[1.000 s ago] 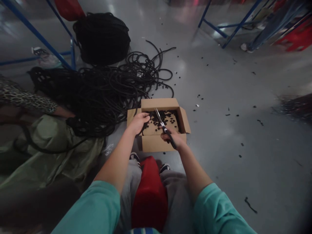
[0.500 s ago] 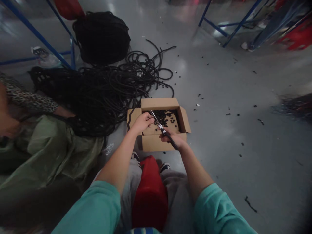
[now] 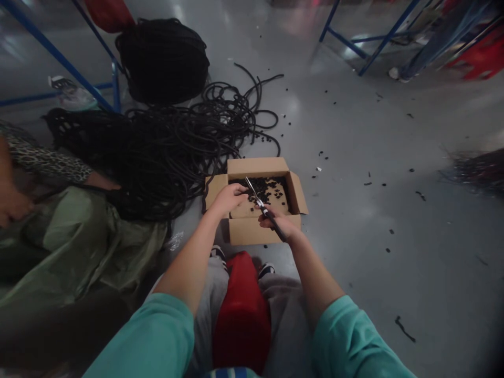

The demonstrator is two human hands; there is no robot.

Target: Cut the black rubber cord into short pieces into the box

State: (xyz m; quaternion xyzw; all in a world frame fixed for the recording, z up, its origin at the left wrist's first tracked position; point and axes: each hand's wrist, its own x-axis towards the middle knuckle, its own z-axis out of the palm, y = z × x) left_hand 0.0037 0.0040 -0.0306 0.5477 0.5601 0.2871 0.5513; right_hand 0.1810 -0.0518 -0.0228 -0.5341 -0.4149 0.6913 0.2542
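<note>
My right hand (image 3: 279, 220) is closed around scissors (image 3: 271, 216) with black handles and thin silver blades, pointing up and left over an open cardboard box (image 3: 258, 231). My left hand (image 3: 230, 198) is pinched over the box's left side, beside the blade tips. A dark bit of black cord shows between its fingertips, partly hidden by the hand. Inside the box lie many short black cut pieces (image 3: 265, 190). Black cord (image 3: 205, 194) comes down across the left flap from a large tangled heap (image 3: 173, 142).
A big black bundle (image 3: 163, 60) stands behind the heap, near a blue metal frame (image 3: 115, 86). At left, another person's hand (image 3: 16, 205) rests by green sheeting (image 3: 79, 236). A red seat (image 3: 242, 315) is between my legs. Black scraps dot the grey floor (image 3: 354, 220).
The cord over the left flap has shifted left toward the flap's outer edge. The scissors and my hands have moved only slightly.
</note>
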